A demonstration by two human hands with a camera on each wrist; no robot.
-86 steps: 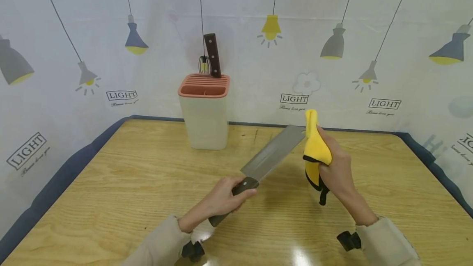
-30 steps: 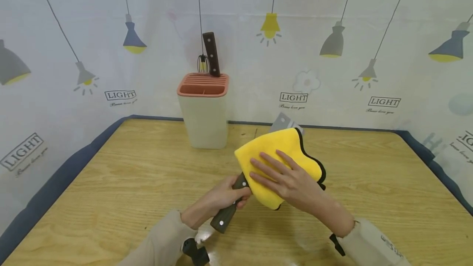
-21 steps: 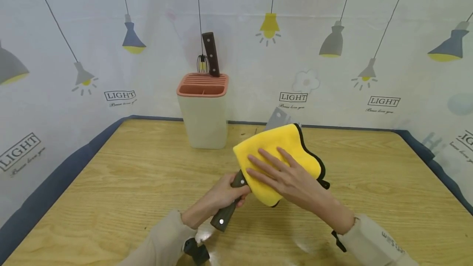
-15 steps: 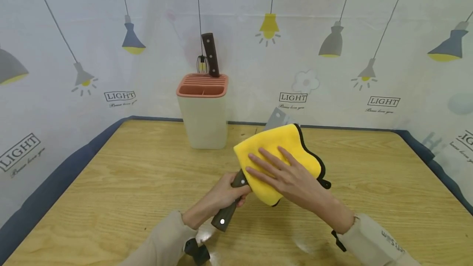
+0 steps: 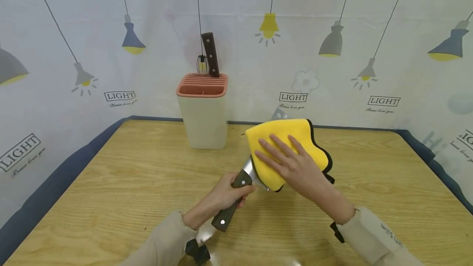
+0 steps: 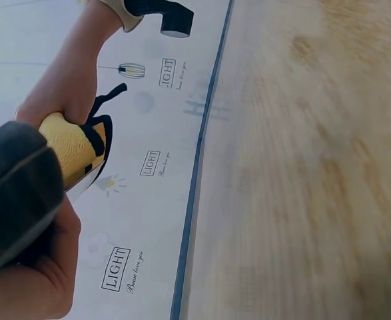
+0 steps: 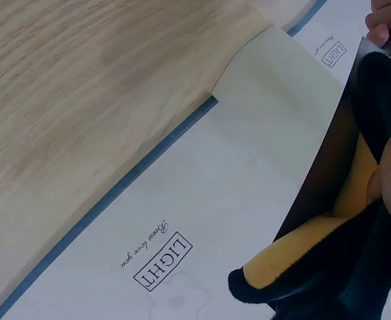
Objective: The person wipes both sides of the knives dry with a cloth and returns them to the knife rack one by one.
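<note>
Left hand: wrapped round the handle of the cleaver, the left hand [image 5: 230, 192] grips it with fingers curled under and the thumb along the top.
Right hand: fingers straight and spread apart, the right hand [image 5: 292, 167] lies flat on the yellow cloth and presses it to the blade.
Cleaver: held above the counter, the cleaver [image 5: 223, 218] slants away from the person, its dark riveted handle at the near end; a strip of bare metal shows beside the left hand, and the far corner with its hole sticks out past the cloth.
Cloth: the yellow cloth [image 5: 277, 128], edged in black, covers most of the blade; a black loop hangs at its right side, and the right wrist view shows its dark border bunched by the thumb.
Sleeves: pale sleeves [image 5: 166, 237] end at both wrists, with a black wrist mount [image 5: 197, 253] by the left cuff.
Knife holder: well apart from the hands, the cream knife holder [image 5: 205, 122] stands upright near the back edge, topped in coral with slots and a divided opening.
Second knife: a dark knife handle [image 5: 210, 54] rises from the slots, tilted slightly.
Counter: light wood grain covers the counter [image 5: 129, 175].
Backdrop: a white sheet [image 5: 236, 7] printed with hanging lamps and "LIGHT" surrounds it.
</note>
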